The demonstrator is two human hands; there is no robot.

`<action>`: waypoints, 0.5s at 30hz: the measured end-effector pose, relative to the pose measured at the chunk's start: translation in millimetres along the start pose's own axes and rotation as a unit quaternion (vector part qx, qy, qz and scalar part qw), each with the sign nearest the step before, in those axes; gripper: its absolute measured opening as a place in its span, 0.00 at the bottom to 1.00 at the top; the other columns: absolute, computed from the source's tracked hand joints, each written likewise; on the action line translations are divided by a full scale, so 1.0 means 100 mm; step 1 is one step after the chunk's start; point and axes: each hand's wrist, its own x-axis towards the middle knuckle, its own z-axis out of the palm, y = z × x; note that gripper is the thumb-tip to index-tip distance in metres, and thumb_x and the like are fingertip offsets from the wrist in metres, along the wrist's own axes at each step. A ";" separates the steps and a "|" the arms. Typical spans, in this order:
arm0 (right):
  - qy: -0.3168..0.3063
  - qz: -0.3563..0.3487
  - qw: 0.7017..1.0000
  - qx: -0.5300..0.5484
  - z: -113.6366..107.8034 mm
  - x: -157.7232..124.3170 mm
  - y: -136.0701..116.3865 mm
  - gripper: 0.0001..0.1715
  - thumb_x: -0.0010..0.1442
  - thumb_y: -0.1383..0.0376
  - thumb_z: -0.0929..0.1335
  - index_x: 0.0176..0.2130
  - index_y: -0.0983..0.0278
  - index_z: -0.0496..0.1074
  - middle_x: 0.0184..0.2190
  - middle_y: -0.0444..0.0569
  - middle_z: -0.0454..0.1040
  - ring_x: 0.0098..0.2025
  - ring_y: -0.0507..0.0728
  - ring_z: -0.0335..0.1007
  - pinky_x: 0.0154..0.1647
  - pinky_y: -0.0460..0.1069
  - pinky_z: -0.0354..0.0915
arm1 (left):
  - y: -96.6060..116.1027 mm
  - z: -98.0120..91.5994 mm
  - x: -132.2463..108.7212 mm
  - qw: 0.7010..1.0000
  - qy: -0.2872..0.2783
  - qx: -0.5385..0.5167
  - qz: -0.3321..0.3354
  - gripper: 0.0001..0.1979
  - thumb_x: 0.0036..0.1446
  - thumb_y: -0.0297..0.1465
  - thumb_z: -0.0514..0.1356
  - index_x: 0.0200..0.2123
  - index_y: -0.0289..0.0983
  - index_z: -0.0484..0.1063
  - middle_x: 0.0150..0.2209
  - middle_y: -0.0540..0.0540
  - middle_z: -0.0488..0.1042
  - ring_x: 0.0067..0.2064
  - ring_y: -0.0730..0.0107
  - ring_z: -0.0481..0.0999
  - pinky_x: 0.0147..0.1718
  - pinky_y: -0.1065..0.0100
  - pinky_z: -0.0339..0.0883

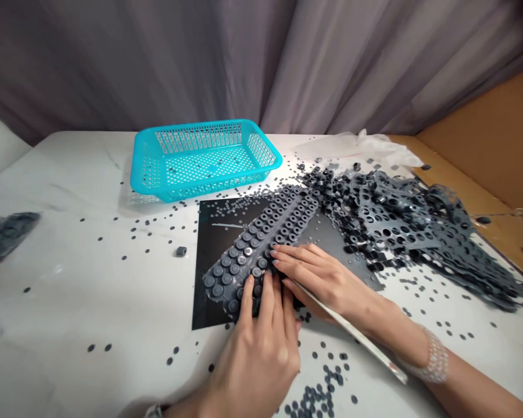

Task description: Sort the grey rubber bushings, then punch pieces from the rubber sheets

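Note:
A dark grey moulded rubber sheet (261, 223) with rows of round raised caps lies slantwise on a black mat (213, 232). At its far end the caps show open holes; nearer ones look filled. My left hand (261, 342) rests on the near part of the sheet, fingers stretched out and pressing on the caps. Beside it, my right hand (326, 278) touches the sheet with its fingertips. A long thin white stick (353, 334) runs under that palm, gripped by the right hand, its tip hidden beneath the fingers.
A turquoise plastic basket (204, 159) stands behind the mat. To the right is a heap of perforated grey sheets (409, 220) and loose rings. Small black discs (314, 400) are scattered over the white table (70, 302). A white plastic bag (370, 148) lies at the back.

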 end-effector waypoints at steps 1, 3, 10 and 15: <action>0.000 0.004 1.000 0.001 -0.01 0.00 0.00 0.15 0.65 0.71 0.61 0.51 0.70 0.65 0.48 0.62 0.75 0.58 0.64 0.66 0.48 0.58 0.69 | 0.00 0.00 0.00 1.000 -0.002 -0.001 0.001 0.22 0.57 0.38 0.58 0.49 0.28 0.74 0.51 0.36 0.74 0.57 0.44 0.67 0.54 0.45 0.63; -0.001 0.010 1.000 0.004 -0.01 0.00 -0.01 0.15 0.65 0.71 0.61 0.51 0.70 0.65 0.48 0.62 0.75 0.57 0.63 0.66 0.48 0.59 0.68 | 0.00 0.01 0.00 1.000 -0.001 0.001 -0.002 0.21 0.58 0.38 0.57 0.49 0.28 0.74 0.51 0.36 0.74 0.57 0.44 0.67 0.54 0.46 0.63; -0.047 0.012 0.999 -0.014 0.01 0.04 0.01 0.13 0.66 0.71 0.60 0.49 0.73 0.65 0.53 0.64 0.71 0.61 0.65 0.60 0.50 0.59 0.67 | -0.02 0.03 -0.01 1.000 0.023 0.006 0.012 0.21 0.57 0.37 0.58 0.48 0.28 0.75 0.49 0.35 0.75 0.56 0.44 0.69 0.52 0.46 0.66; -0.096 0.011 0.994 -0.043 0.01 0.06 -0.03 0.13 0.67 0.72 0.57 0.47 0.73 0.66 0.56 0.67 0.67 0.64 0.66 0.54 0.53 0.61 0.66 | -0.03 -0.02 0.00 1.000 -0.002 0.011 0.014 0.21 0.58 0.36 0.57 0.49 0.28 0.74 0.51 0.35 0.74 0.57 0.45 0.68 0.52 0.48 0.67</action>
